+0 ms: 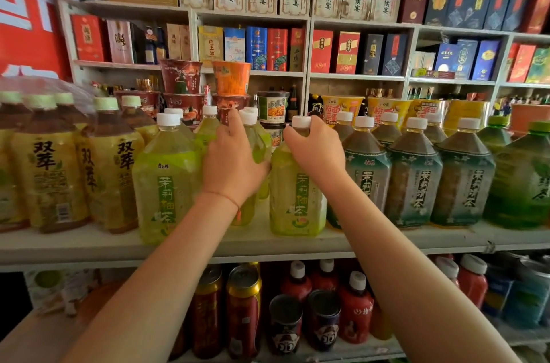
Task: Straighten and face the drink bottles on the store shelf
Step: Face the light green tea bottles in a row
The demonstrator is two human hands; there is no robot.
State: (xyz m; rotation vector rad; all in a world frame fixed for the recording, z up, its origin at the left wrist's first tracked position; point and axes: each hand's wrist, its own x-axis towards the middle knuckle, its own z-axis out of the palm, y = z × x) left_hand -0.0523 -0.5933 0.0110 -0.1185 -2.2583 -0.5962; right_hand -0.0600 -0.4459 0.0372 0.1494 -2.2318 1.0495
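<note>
While right hand [312, 151] grips upright green bottle [296, 199] neck, label near-facing, left hand [230, 166] presses spread on bottle behind [253, 142].

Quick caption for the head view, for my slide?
Right hand grips a green tea bottle by its neck; left hand reaches between bottles behind.

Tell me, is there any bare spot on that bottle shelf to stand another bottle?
Only the shelf's front lip, a strip before the two light-green bottles, where the left hand reaches between. Elsewhere bottles stand packed.
</note>
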